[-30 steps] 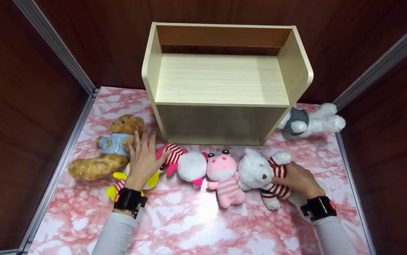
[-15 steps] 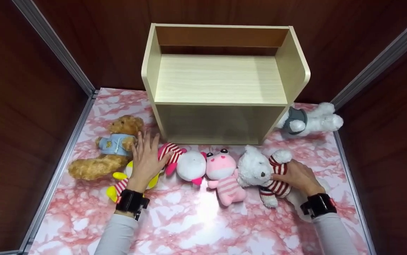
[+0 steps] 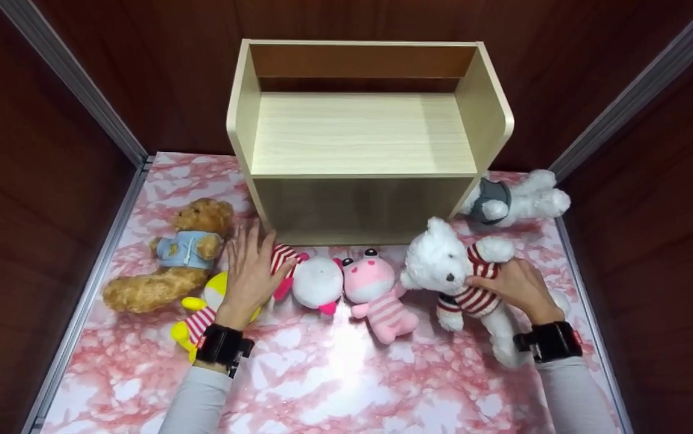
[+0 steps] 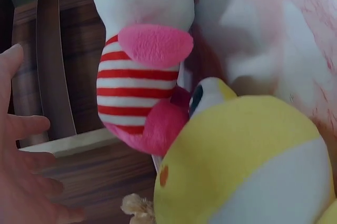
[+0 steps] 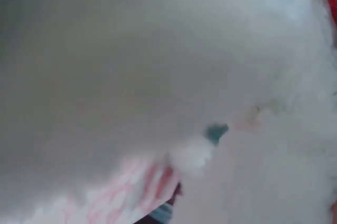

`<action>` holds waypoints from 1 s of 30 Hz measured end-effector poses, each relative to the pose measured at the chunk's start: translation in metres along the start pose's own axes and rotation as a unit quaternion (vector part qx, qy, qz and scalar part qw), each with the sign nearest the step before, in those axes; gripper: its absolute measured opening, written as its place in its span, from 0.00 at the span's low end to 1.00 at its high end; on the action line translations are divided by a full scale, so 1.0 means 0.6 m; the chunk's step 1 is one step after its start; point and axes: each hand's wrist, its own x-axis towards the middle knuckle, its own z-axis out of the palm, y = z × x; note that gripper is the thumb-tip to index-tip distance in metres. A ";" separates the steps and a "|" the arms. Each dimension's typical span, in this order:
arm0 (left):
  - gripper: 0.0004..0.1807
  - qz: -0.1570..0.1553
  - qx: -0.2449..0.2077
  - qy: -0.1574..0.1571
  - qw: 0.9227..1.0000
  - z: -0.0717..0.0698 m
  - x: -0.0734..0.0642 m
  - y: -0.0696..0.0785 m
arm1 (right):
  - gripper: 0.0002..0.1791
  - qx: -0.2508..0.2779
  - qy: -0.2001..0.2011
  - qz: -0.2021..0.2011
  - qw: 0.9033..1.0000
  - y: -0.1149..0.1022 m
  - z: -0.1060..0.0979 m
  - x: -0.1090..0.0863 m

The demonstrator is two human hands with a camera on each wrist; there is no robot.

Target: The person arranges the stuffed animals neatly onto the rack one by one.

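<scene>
In the head view my right hand (image 3: 521,289) grips a white teddy bear (image 3: 433,259) by its red-and-white striped sweater. The bear is tilted, with its head toward the shelf and its legs hanging toward me. Blurred white fur (image 5: 131,77) fills most of the right wrist view. My left hand (image 3: 251,271) is spread over a yellow plush toy (image 4: 253,155), fingers pointing at the shelf's lower left corner. Beside its thumb lies a white-and-pink plush toy (image 3: 319,283) in stripes. A pink plush toy (image 3: 376,295) with bulging eyes lies between that one and the bear.
A two-level wooden shelf (image 3: 364,176) stands at the back on the pink marbled surface (image 3: 286,374). To its left is a brown teddy bear (image 3: 189,248) in a blue hoodie; to its right lies a white plush toy (image 3: 521,202) with a grey vest. Dark panels enclose three sides.
My right hand has raised the white bear, whose legs now hang below the sweater. The left hand stays near the yellow toy. The whole view has shifted slightly.
</scene>
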 end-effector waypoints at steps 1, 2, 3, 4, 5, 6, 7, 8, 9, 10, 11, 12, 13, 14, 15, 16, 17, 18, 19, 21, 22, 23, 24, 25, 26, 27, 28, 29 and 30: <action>0.41 0.003 0.000 0.001 1.000 0.001 0.001 0.001 | 0.39 0.002 0.010 -0.007 1.000 -0.006 -0.001 0.003; 0.41 0.006 0.002 0.002 1.000 0.002 0.001 0.003 | 0.40 0.007 0.019 -0.011 1.000 -0.012 -0.001 0.006; 0.41 0.009 0.003 0.003 1.000 0.004 0.002 0.006 | 0.41 0.012 0.026 -0.015 0.999 -0.019 0.000 0.009; 0.41 0.012 0.004 0.004 1.000 0.006 0.003 0.008 | 0.41 0.016 0.030 -0.017 0.999 -0.025 0.001 0.012; 0.41 0.016 0.002 0.005 1.000 0.007 0.004 0.012 | 0.41 0.021 0.034 -0.017 0.999 -0.030 0.002 0.014; 0.41 0.020 -0.003 0.007 1.000 0.009 0.005 0.016 | 0.41 0.027 0.038 -0.016 0.999 -0.036 0.004 0.017; 0.40 0.024 -0.009 0.008 1.000 0.010 0.005 0.021 | 0.41 0.035 0.041 -0.014 0.998 -0.040 0.007 0.019; 0.40 0.028 -0.016 0.008 0.999 0.012 0.006 0.026 | 0.41 0.043 0.045 -0.014 0.998 -0.044 0.010 0.022; 0.39 0.032 -0.026 0.009 0.999 0.013 0.008 0.032 | 0.40 0.053 0.048 -0.014 0.997 -0.047 0.014 0.024; 0.39 0.035 -0.038 0.008 0.999 0.015 0.009 0.038 | 0.39 0.064 0.052 -0.012 0.997 -0.050 0.018 0.026; 0.38 0.039 -0.051 0.006 0.998 0.017 0.010 0.044 | 0.39 0.080 0.055 -0.011 0.995 -0.054 0.022 0.029; 0.37 0.044 -0.066 0.003 0.997 0.019 0.012 0.051 | 0.38 0.096 0.057 -0.008 0.994 -0.057 0.027 0.031; 0.37 0.047 -0.078 -0.001 0.996 0.021 0.013 0.058 | 0.37 0.115 0.057 -0.004 0.992 -0.060 0.032 0.033; 0.37 0.051 -0.090 -0.004 0.995 0.024 0.015 0.065 | 0.37 0.132 0.058 0.001 0.990 -0.064 0.037 0.034; 0.36 0.055 -0.102 -0.008 0.993 0.028 0.016 0.071 | 0.36 0.149 0.058 0.007 0.987 -0.068 0.043 0.035; 0.36 0.059 -0.116 -0.012 0.991 0.032 0.019 0.078 | 0.35 0.163 0.060 0.014 0.985 -0.072 0.048 0.036; 0.36 0.062 -0.129 -0.015 0.990 0.036 0.021 0.084 | 0.35 0.175 0.061 0.019 0.983 -0.076 0.053 0.036; 0.36 0.062 -0.143 -0.018 0.988 0.041 0.023 0.089 | 0.35 0.183 0.064 0.024 0.981 -0.079 0.059 0.037; 0.35 0.061 -0.157 -0.020 0.986 0.045 0.025 0.094 | 0.34 0.190 0.065 0.026 0.979 -0.083 0.064 0.038; 0.35 0.056 -0.190 -0.025 0.980 0.053 0.027 0.105 | 0.33 0.198 0.069 0.032 0.977 -0.090 0.074 0.040; 0.34 0.052 -0.207 -0.030 0.976 0.056 0.028 0.110 | 0.33 0.203 0.072 0.037 0.976 -0.094 0.079 0.041; 0.34 0.047 -0.223 -0.037 0.973 0.059 0.028 0.115 | 0.33 0.212 0.073 0.042 0.974 -0.098 0.084 0.042; 0.34 0.043 -0.240 -0.045 0.969 0.063 0.028 0.120 | 0.32 0.219 0.075 0.048 0.972 -0.102 0.089 0.043; 0.33 0.039 -0.256 -0.054 0.964 0.066 0.028 0.126 | 0.31 0.220 0.078 0.053 0.971 -0.106 0.094 0.044; 0.33 0.035 -0.271 -0.067 0.960 0.070 0.028 0.131 | 0.29 0.223 0.080 0.060 0.970 -0.109 0.098 0.044; 0.34 0.034 -0.283 -0.079 0.955 0.074 0.028 0.137 | 0.29 0.223 0.082 0.064 0.969 -0.113 0.102 0.045; 0.34 0.038 -0.291 -0.088 0.952 0.079 0.027 0.143 | 0.28 0.226 0.085 0.067 0.968 -0.116 0.106 0.045; 0.34 0.044 -0.302 -0.097 0.947 0.084 0.027 0.149 | 0.27 0.227 0.086 0.071 0.968 -0.120 0.110 0.046; 0.35 0.051 -0.313 -0.106 0.942 0.089 0.027 0.155 | 0.27 0.225 0.087 0.075 0.968 -0.123 0.113 0.046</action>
